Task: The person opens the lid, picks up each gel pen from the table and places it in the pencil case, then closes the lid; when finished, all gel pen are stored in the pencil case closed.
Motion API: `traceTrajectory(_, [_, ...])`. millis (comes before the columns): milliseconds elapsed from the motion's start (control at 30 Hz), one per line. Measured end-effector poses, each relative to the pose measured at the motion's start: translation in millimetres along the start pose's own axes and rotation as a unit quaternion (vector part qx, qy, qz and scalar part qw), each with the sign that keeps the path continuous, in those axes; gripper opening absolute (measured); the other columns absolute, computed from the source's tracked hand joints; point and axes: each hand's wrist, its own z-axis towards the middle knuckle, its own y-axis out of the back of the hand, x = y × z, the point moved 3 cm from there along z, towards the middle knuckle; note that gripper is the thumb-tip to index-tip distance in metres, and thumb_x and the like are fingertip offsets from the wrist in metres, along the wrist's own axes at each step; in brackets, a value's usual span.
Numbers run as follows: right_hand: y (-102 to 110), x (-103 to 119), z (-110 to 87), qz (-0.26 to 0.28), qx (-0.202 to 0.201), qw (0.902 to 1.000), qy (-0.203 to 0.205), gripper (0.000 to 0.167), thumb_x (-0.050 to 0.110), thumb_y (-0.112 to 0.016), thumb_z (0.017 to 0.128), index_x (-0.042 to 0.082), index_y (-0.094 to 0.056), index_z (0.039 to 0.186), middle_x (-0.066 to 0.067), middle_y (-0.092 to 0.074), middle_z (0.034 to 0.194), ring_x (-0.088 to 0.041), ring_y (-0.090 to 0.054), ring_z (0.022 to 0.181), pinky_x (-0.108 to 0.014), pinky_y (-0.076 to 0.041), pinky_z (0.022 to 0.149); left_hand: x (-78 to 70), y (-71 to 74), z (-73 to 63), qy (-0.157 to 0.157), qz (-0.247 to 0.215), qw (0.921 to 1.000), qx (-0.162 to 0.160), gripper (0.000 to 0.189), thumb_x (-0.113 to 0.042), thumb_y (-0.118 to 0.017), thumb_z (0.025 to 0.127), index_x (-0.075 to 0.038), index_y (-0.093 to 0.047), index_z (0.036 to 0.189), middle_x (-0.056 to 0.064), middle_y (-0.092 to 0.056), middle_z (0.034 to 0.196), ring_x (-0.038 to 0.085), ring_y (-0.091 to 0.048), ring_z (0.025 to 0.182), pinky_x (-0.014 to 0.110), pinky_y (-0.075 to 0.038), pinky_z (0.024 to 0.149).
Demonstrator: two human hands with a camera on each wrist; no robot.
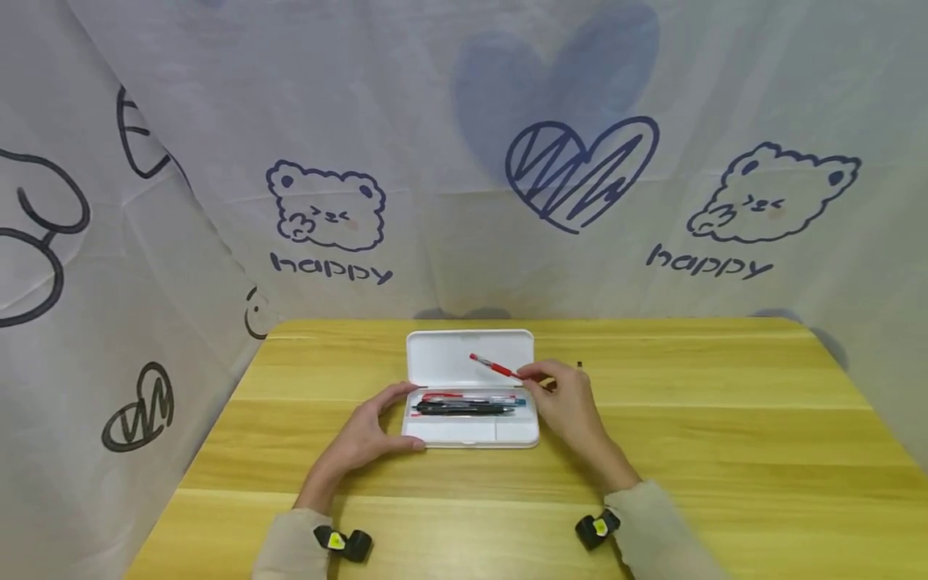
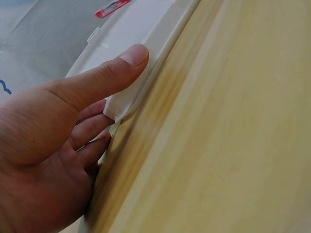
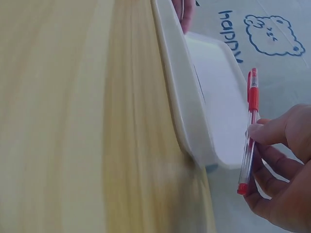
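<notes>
A white pencil case (image 1: 457,433) lies open on the table, its lid (image 1: 438,358) tipped back. Several pens (image 1: 464,409), mostly dark with some red and blue-green parts, lie in its long compartment. My left hand (image 1: 366,431) holds the case's left end, the thumb (image 2: 112,73) over the front rim and the other fingers at the side. Between thumb and fingertips, my right hand (image 1: 569,403) pinches a red gel pen (image 3: 250,126) with a clear barrel, held above the case's right end. In the head view the hand hides part of this pen.
The wood-grain table (image 1: 725,435) extends to both sides of the case. Behind it hangs a pale curtain (image 1: 449,266) printed with bears and hearts. Each sleeved wrist carries a small black camera, one on the left (image 1: 355,545) and one on the right (image 1: 590,532).
</notes>
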Motion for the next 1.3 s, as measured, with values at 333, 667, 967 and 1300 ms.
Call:
traceTrajectory(333, [-29.8, 7.8, 5.2, -0.024, 0.034, 0.999, 0.013, 0.017, -0.006, -0.075, 0.089, 0.008, -0.08, 0.097, -0.003, -0.076, 0.097, -0.019, -0.07, 0.092, -0.04, -0.06, 0.083, 1.7, -0.9, 0.5, 0.005, 0.001, 1.0, -0.002, 0.089, -0.03, -0.096, 0.071, -0.018, -0.052, 0.148, 0.008, -0.048, 0.156, 0.032, -0.032, 0.15, 0.056, -0.021, 0.123])
traceTrajectory(667, [-42.2, 15.4, 6.7, -0.09, 0.087, 0.9921, 0.0, 0.013, -0.001, -0.076, 0.09, 0.01, -0.08, 0.096, -0.003, -0.076, 0.098, -0.023, -0.07, 0.098, -0.042, -0.058, 0.09, 0.1, -0.7, 0.6, -0.001, 0.002, 1.0, 0.0, 0.089, -0.028, -0.097, 0.071, -0.014, -0.053, 0.147, 0.009, -0.049, 0.155, 0.031, -0.032, 0.15, 0.054, -0.022, 0.123])
traceTrajectory(967, [-48.2, 15.5, 8.1, -0.106, 0.087, 0.9904, 0.017, 0.012, -0.003, -0.076, 0.089, 0.007, -0.079, 0.093, -0.005, -0.075, 0.094, -0.024, -0.07, 0.092, -0.041, -0.059, 0.085, -2.3, -0.3, 0.2, 0.003, 0.005, 1.0, -0.001, 0.09, -0.029, -0.097, 0.071, -0.014, -0.053, 0.148, 0.009, -0.048, 0.156, 0.032, -0.031, 0.151, 0.055, -0.022, 0.123])
traceTrajectory(1300, [-34.7, 9.8, 3.1, -0.055, 0.055, 0.997, -0.003, 0.015, -0.003, -0.072, 0.093, 0.007, -0.079, 0.102, -0.006, -0.075, 0.103, -0.023, -0.07, 0.096, -0.042, -0.06, 0.084, 0.0, 1.2, 0.1, 0.004, 0.002, 1.0, -0.001, 0.09, -0.028, -0.097, 0.071, -0.014, -0.053, 0.148, 0.009, -0.048, 0.156, 0.032, -0.033, 0.15, 0.054, -0.023, 0.123])
